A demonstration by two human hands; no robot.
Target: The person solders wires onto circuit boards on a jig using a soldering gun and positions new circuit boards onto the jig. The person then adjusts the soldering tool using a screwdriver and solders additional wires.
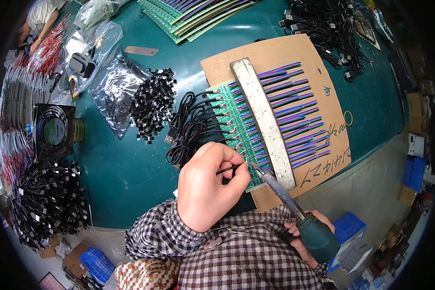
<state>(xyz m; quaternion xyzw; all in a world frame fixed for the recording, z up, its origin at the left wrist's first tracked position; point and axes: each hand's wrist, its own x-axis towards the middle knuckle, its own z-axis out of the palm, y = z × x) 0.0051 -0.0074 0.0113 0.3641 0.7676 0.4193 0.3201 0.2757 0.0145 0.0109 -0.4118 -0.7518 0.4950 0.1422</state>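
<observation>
My left hand (212, 183) pinches a thin black cable (229, 169) near the front end of a green circuit board panel (234, 118). In my right hand (319, 227) is a soldering iron (316, 239) with a dark green handle. Its tip points at the panel's edge, close to my left fingertips; whether it touches is too small to tell. Black cables (188, 128) are joined along the panel's left side. Bundles of blue, red, green and black wires (295, 113) run out to the right. A worn metal bar (263, 123) lies across the panel and wires.
Cardboard (314, 53) lies under the work. Left are a heap of small black connectors (152, 104), a plastic bag (113, 87), a fan (54, 131) and bundled cables (50, 200). Stacked boards (193, 19) and black USB cables (319, 29) sit at the back. A person's arm (46, 31) shows far left.
</observation>
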